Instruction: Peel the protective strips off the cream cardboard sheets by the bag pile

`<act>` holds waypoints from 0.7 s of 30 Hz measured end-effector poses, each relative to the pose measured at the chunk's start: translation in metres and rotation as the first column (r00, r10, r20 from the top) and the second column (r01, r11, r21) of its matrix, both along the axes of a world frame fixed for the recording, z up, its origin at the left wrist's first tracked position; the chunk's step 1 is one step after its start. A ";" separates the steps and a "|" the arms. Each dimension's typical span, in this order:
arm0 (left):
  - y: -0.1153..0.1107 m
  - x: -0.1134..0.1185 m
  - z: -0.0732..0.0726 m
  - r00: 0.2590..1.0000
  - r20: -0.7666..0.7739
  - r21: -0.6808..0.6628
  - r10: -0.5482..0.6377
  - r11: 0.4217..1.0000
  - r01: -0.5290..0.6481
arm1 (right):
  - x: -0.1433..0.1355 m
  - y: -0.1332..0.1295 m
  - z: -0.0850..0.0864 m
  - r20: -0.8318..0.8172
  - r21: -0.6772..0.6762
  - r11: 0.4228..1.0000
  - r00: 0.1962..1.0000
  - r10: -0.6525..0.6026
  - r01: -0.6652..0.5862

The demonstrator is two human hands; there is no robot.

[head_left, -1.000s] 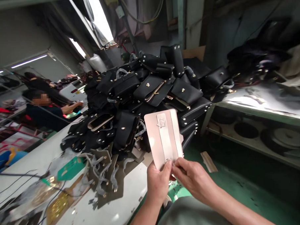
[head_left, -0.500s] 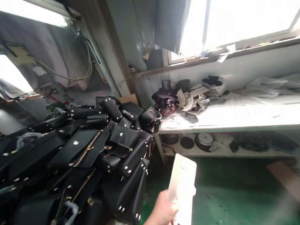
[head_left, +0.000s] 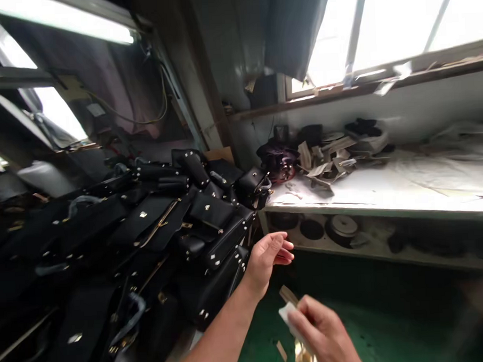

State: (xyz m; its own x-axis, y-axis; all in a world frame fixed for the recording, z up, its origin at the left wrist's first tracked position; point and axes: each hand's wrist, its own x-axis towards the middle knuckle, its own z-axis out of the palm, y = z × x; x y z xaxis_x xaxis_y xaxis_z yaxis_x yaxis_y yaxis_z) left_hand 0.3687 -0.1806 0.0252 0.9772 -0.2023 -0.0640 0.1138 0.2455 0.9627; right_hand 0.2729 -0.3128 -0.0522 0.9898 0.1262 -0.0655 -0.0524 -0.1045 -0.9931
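My left hand (head_left: 265, 262) is raised in the middle of the view, beside the pile of black handbags (head_left: 213, 257). Its fingers are loosely curved and apart, with nothing in them. Lower and to the right, my right hand (head_left: 326, 329) is closed on a small whitish piece (head_left: 288, 313), pinched under the thumb. A brown strip (head_left: 288, 295) shows just beyond these fingers; whether it is held too, I cannot tell. Under the right hand lie pale scraps (head_left: 303, 357), partly hidden. Gold-coloured zips and metal studs mark the bags.
A white workbench (head_left: 365, 189) with a heap of pale offcuts (head_left: 330, 158) and dark bundles runs along the wall at right. Rolls (head_left: 343, 227) sit on its lower shelf (head_left: 300, 242). A small brown piece (head_left: 281, 351) is low in view above the green floor (head_left: 371, 314).
The white flat card that my left hand held up is gone from it; that hand is now free and higher. My right hand has come into view with a whitish piece. The view has shifted left.
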 end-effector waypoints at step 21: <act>0.172 -0.246 -0.049 0.619 -0.082 -0.010 0.781 0.620 -0.784 | -0.025 0.200 0.034 0.333 -0.110 0.732 0.668 0.665 -0.673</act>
